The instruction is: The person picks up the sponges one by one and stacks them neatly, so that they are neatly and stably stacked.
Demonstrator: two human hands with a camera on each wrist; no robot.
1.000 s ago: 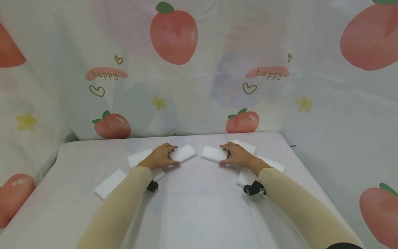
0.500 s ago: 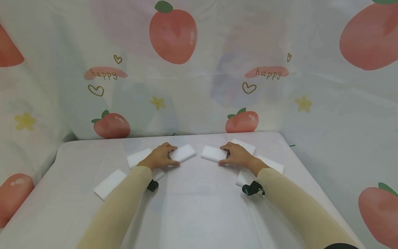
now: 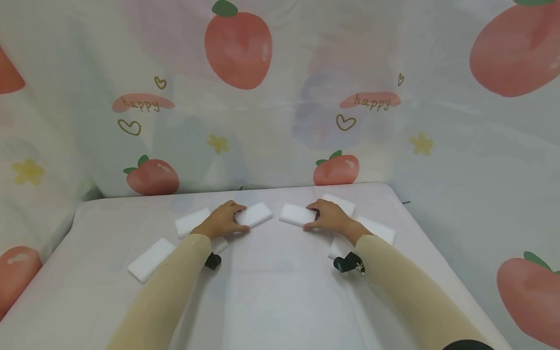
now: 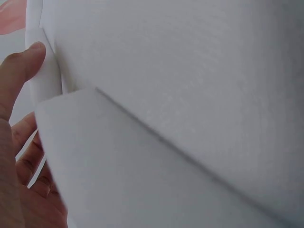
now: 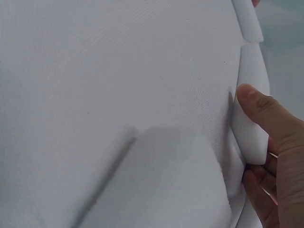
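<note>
Two soft white rectangular pads lie near the far middle of the table, a small gap between them. My left hand point(image 3: 219, 219) grips the left end of one white pad point(image 3: 258, 214), thumb on its near edge and fingers at the far edge. My right hand point(image 3: 332, 217) holds the right end of the other white pad point(image 3: 294, 214) in the same way. In the left wrist view the thumb point(image 4: 34, 57) lies against the pad point(image 4: 47, 78). The right wrist view has the thumb point(image 5: 259, 102) pressed on its pad point(image 5: 251, 128).
More white pads lie around the hands: one at the left point(image 3: 150, 260), another behind the left wrist point(image 3: 190, 222), one at the back right point(image 3: 341, 203), another by the right forearm point(image 3: 378, 229). Others are partly hidden under the wrists. A patterned curtain point(image 3: 271, 121) stands behind the white-covered table point(image 3: 280, 301).
The head view has turned slightly right, so the scene sits a little further left. Both hands keep their places at the two pads.
</note>
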